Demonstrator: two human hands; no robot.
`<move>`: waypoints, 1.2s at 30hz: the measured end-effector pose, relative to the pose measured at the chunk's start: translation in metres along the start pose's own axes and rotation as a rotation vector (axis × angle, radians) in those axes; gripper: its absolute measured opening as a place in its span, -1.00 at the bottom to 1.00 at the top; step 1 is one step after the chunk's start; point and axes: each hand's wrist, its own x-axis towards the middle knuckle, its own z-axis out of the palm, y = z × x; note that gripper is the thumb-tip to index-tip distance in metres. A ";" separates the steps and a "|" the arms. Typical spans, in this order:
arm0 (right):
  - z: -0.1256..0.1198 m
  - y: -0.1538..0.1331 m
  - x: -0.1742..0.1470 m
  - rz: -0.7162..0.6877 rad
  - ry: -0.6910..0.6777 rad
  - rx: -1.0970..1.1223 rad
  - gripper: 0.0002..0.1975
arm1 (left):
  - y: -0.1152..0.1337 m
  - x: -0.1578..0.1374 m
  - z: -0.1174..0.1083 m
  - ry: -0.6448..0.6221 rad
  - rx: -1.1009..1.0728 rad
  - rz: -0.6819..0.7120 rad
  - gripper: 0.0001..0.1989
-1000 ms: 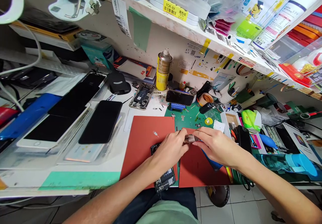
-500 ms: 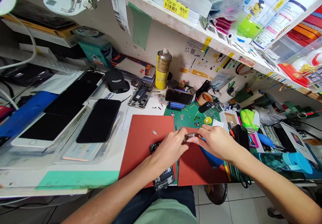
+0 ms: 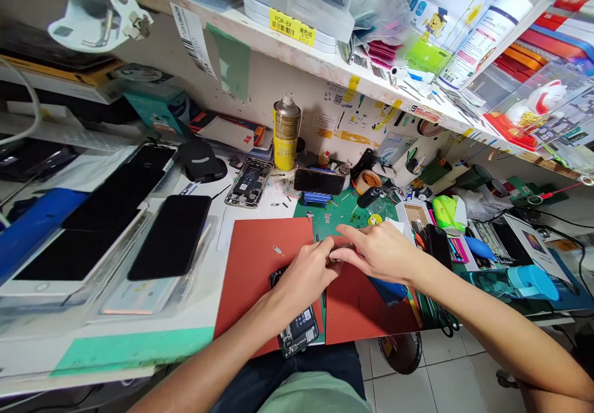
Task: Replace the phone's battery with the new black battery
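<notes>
My left hand point(image 3: 310, 270) is closed, fingers pinched round a small brownish metallic piece point(image 3: 341, 250), most of which the fingers hide. Against the other side of that piece presses the thumb of my right hand point(image 3: 385, 253), its index finger raised. Both hands meet above the gap between two red-brown mats. Beneath my left wrist lies an opened phone point(image 3: 299, 334) with battery and inner parts showing, partly covered by the forearm. A SIM eject pin point(image 3: 278, 251) rests on the left mat point(image 3: 253, 258). Under my right hand a blue object point(image 3: 388, 290) shows on the right mat point(image 3: 362, 317).
Left of the mats lie a black-screened phone point(image 3: 169, 236) and a white phone point(image 3: 65, 255) on clear trays. Behind stand another opened phone point(image 3: 249, 182), a yellow spray can point(image 3: 286, 134) and a propped phone point(image 3: 319, 181). A loaded shelf point(image 3: 320, 60) overhangs; a blue bottle point(image 3: 515, 282) lies right.
My right index finger has lifted away from the small metallic piece, while its thumb stays there. The camera view has shifted, and the hands remain together.
</notes>
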 end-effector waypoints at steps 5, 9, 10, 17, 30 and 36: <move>-0.006 0.004 -0.001 -0.144 -0.020 0.135 -0.68 | 0.000 0.001 0.000 0.000 -0.020 0.011 -0.77; -0.005 0.003 0.001 -0.010 -0.022 -0.008 -0.59 | 0.000 0.003 0.001 0.016 -0.025 0.025 -0.77; -0.005 0.002 0.001 -0.031 -0.017 0.007 -0.61 | -0.001 0.003 0.001 0.018 -0.027 0.028 -0.77; -0.008 -0.001 0.001 0.013 -0.042 -0.003 -0.60 | 0.000 0.004 -0.001 0.025 -0.036 0.045 -0.78; -0.007 0.001 -0.002 0.012 -0.062 0.066 -0.68 | 0.003 0.007 -0.002 -0.011 -0.092 0.040 -0.80; -0.005 -0.001 -0.005 0.052 -0.063 0.093 -0.74 | 0.002 0.009 0.002 -0.024 -0.104 0.055 -0.81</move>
